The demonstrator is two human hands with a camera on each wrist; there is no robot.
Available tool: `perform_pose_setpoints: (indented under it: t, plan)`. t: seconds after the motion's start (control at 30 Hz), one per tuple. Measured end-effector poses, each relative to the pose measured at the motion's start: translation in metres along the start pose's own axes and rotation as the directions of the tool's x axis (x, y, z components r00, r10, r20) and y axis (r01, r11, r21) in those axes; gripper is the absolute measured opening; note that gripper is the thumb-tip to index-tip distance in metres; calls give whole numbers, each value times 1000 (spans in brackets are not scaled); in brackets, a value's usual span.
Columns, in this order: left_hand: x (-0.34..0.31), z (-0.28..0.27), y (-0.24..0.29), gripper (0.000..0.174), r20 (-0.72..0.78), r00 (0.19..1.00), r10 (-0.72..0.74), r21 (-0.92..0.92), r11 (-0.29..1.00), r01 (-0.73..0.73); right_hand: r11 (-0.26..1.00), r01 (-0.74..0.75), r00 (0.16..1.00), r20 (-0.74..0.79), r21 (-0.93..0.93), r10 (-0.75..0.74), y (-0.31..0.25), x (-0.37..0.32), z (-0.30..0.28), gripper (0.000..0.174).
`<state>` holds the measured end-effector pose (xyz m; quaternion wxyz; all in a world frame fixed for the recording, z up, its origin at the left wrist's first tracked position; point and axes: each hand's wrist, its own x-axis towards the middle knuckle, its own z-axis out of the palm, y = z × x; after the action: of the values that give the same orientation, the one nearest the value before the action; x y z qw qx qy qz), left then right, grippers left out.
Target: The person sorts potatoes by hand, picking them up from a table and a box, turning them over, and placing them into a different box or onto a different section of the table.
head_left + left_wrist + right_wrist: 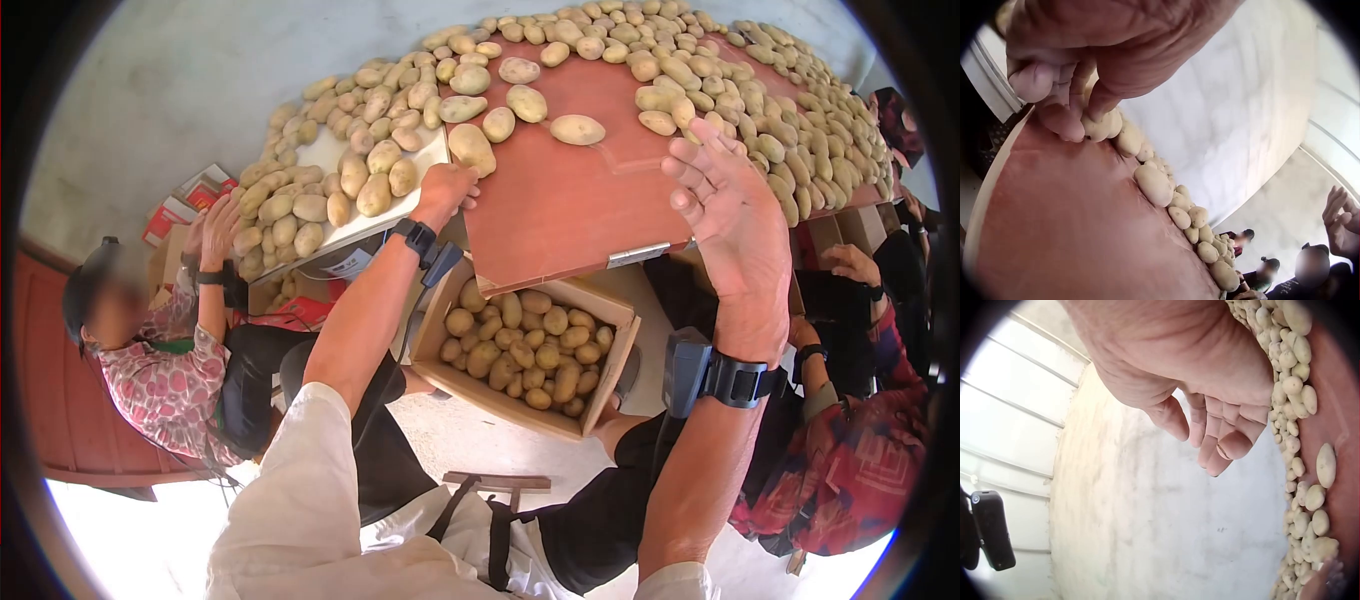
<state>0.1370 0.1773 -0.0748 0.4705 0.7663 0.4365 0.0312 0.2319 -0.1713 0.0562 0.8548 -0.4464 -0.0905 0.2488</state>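
My left hand (447, 195) is low over the corner of the reddish board (560, 215), fingers loosely bent. Just beyond it, a large potato (472, 150) lies at the board's left edge. The left wrist view has a fingertip overlapping a pale potato (1097, 129); the hand hides part of it. My right hand (735, 210) is raised over the board's right side, palm turned left and fingers relaxed, with nothing in it. The right wrist view shows this hand (1210, 406) in front of the wall, apart from the row of potatoes (1300, 400).
A wooden box (425, 340) of potatoes stands below the board. Potatoes also lie on a white board (435, 155) to the left. A metal hinge (638, 255) sits at the front edge. People sit at the left (165, 370) and right (850, 450).
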Motion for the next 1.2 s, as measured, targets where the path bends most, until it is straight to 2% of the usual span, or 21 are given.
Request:
perform_pose_setpoints:
  t: [0.03, 0.1, 0.23, 0.43, 0.5, 0.57, 0.6, 0.63, 0.7, 0.73, 0.8, 0.93, 1.07, 1.1, 1.13, 1.17, 1.2]
  plan:
    - [6, 4, 1, 26, 2, 1000, 0, 1, 1000, 0, 1000, 0, 1000, -3, 0, 0, 0, 0, -1, 48]
    - [25, 11, 5, 24, -2, 995, -101, -85, 991, 100, 1000, 8, 1000, 3, -15, -8, -1, -1, -1, 48]
    - [49, 18, 7, 25, 44, 996, -83, -143, 986, 89, 1000, 17, 1000, 25, -6, -17, 2, 0, -3, 48]
    - [40, 17, 19, 32, 115, 992, 46, -221, 975, -19, 999, 7, 999, 43, -33, -5, 1, 3, -11, 49]
    - [46, 12, 7, 27, 173, 971, 168, -245, 962, -122, 999, 39, 987, 159, -17, -36, 5, 8, -25, 50]
    - [52, 5, -10, 25, 246, 929, 278, -311, 930, -196, 1000, 25, 991, 130, -16, -23, 2, 9, -30, 49]
    - [51, 4, -10, 27, 256, 945, 204, -287, 949, -128, 999, 45, 991, 125, -16, -43, 0, 8, -32, 49]
    - [37, 4, -8, 28, 241, 954, 179, -268, 957, -111, 1000, 20, 994, 107, -14, -19, 1, 2, -31, 49]
    - [14, 2, -7, 31, 234, 962, 142, -244, 966, -83, 977, 111, 971, 191, 182, -146, 3, -7, -19, 43]
    - [6, 1, -12, 33, 234, 955, 183, -242, 962, -125, 978, 98, 975, 179, 182, -131, 3, -11, -13, 43]
    - [-17, 0, -19, 35, 237, 946, 222, -238, 957, -165, 968, 248, 963, 114, -30, -243, 4, -19, -5, 42]
    - [-67, -7, -31, 40, 284, 931, 230, -181, 966, -183, 943, 319, 947, 77, -96, -312, 6, -21, 6, 39]
    - [-114, -12, -48, 38, 321, 926, 200, -144, 976, -162, 961, 276, 951, 143, 12, -274, -4, -7, -12, 36]
    - [-121, -11, -42, 32, 309, 928, 207, -136, 976, -172, 994, 43, 993, 108, 100, -54, -20, 9, -20, 34]
    - [-128, -12, -47, 32, 312, 928, 205, -135, 976, -171, 963, -187, 981, 93, 193, 172, -29, 13, -17, 32]
    - [-139, -12, -57, 29, 334, 924, 188, -107, 981, -161, 963, -186, 981, 89, 194, 171, -23, 6, -20, 32]
    - [-151, -12, -66, 27, 355, 919, 170, -79, 985, -152, 996, 6, 994, 108, 85, -15, -13, -13, -10, 30]
